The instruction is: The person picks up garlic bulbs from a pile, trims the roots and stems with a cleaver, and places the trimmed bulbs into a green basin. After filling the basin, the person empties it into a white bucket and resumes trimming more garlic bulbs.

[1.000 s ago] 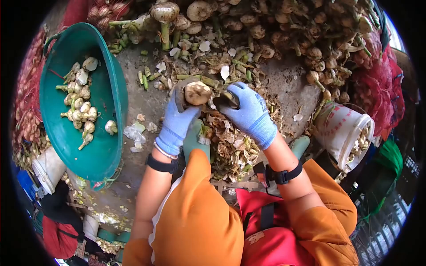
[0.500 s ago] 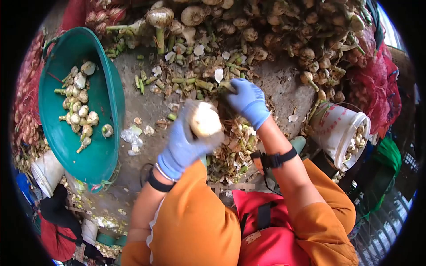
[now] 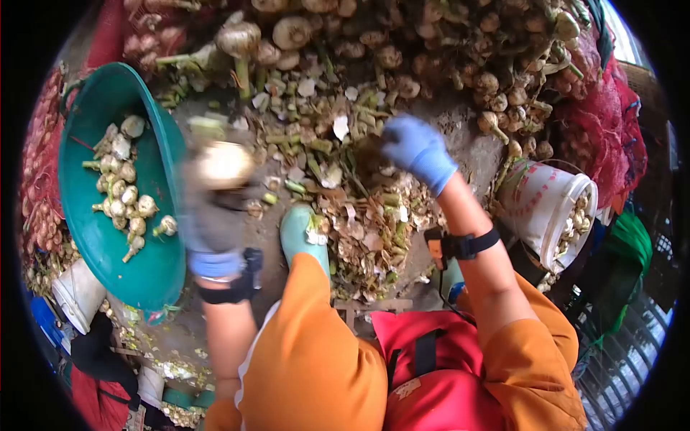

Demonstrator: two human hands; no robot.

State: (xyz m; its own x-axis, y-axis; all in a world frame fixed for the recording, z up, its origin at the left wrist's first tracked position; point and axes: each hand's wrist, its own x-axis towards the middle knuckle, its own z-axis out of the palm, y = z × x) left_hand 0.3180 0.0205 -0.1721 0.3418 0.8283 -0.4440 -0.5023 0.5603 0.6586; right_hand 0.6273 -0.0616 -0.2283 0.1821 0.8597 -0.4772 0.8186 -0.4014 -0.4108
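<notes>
My left hand (image 3: 219,233), gloved and smeared by motion, carries a pale garlic bulb (image 3: 224,165) with a short green stem stub. It is beside the right rim of a green tub (image 3: 162,115). Inside that tub lie several garlic bulbs (image 3: 118,176) with trimmed stems. My right hand (image 3: 418,149), in a blue glove, is closed above the pile of trimmings; what its fingers hold is dark and blurred. Cut stems and peel (image 3: 374,237) lie beneath and beside it.
A large heap of garlic (image 3: 431,43) with stems fills the far side. To the right, a tipped white bucket (image 3: 535,201) holds garlic pieces, near a red mesh sack (image 3: 604,136). Another white bucket (image 3: 79,287) lies left. A green boot (image 3: 295,233) stands among the scraps.
My left hand has swung left with the garlic bulb, from above my knee to the tub's edge. My right hand has shifted slightly right. The view has moved a little.
</notes>
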